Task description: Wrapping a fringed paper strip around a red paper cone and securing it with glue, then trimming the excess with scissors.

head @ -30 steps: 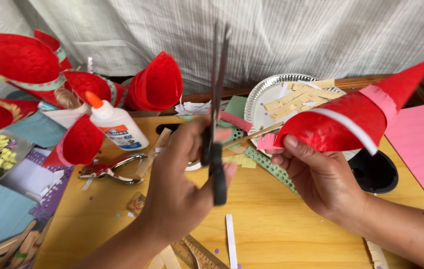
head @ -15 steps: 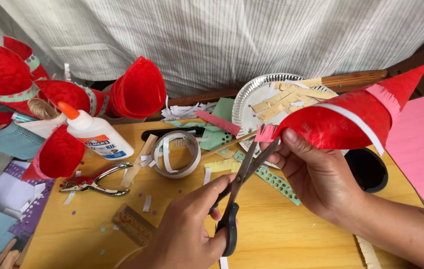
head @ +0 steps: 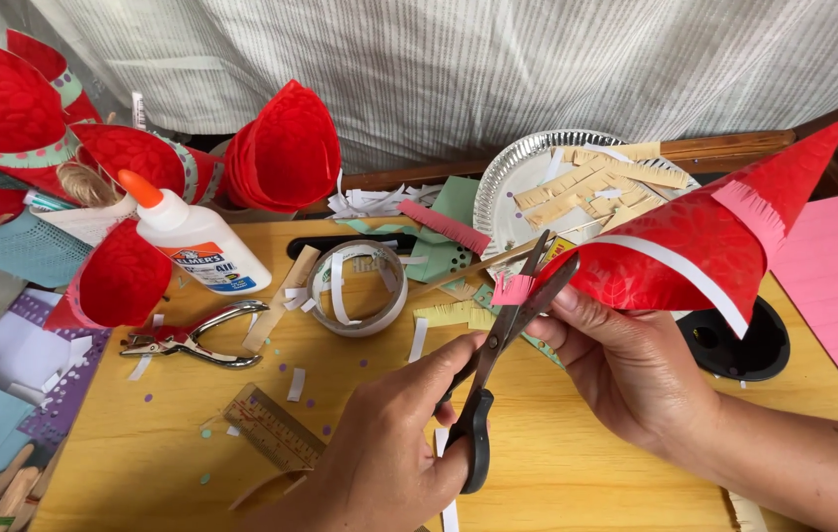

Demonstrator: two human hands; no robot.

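Red paper cone (head: 705, 241) sits right of centre, tilted, tip pointing up and far right, wrapped with 1 white strip and 1 pink fringed band near the tip. Right hand (head: 626, 369) grasps its open lower edge, thumb on top, fingers clenched under. A small pink fringe piece (head: 513, 289) sticks out at the cone's left edge. Left hand (head: 389, 453) clenched around the black handles of the scissors (head: 498, 345), blades parted, tips reaching up to the pink piece and the cone rim, touching or just beside it, cannot tell which.

Yellow table (head: 577, 473) underneath, littered with paper scraps. Tape roll (head: 358, 288) left of the scissors. Glue bottle (head: 193, 236) with orange cap lying tilted at far left. Hole punch (head: 188, 337) near the glue, nearer side. Small ruler (head: 271, 426) near left, just beside the left hand. Foil plate (head: 517, 177) far centre holding tan fringed strips. More red cones (head: 276, 153) clustered far left. Pink sheet (head: 837, 286) at right edge. Black round object (head: 739, 345) partly hidden behind the right hand.
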